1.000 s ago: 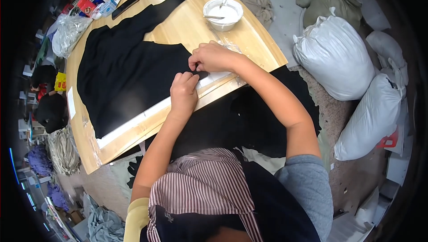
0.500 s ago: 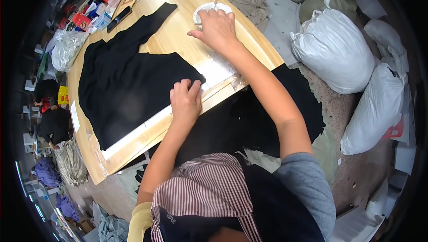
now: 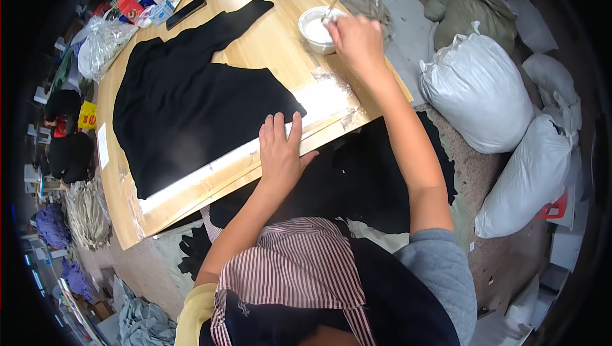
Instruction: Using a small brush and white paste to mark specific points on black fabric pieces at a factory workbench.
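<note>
A black knit garment (image 3: 191, 110) lies spread on a pale wooden table (image 3: 268, 37), its lower edge along a shiny taped strip. My left hand (image 3: 280, 151) rests open at the garment's near right corner, fingers extended across the strip and thumb apart. Beyond the garment stands a white bowl (image 3: 307, 27) with pale contents and a thin stick (image 3: 329, 9) leaning in it. Beside the bowl's right rim is my right hand (image 3: 361, 40), its fingers curled together. What they pinch, if anything, is hidden; I cannot tell whether they touch the stick.
A dark phone (image 3: 185, 13), a clear plastic bag (image 3: 105, 46) and small packets crowd the table's far left. More black fabric (image 3: 370, 177) hangs below the near edge. White stuffed sacks (image 3: 475, 91) stand on the right-hand floor. Other people (image 3: 70, 155) are at far left.
My right hand has drawn from over the bowl to its right side, and its fingers have curled in. The left hand has flattened out from a bent grip. The whole view has shifted slightly.
</note>
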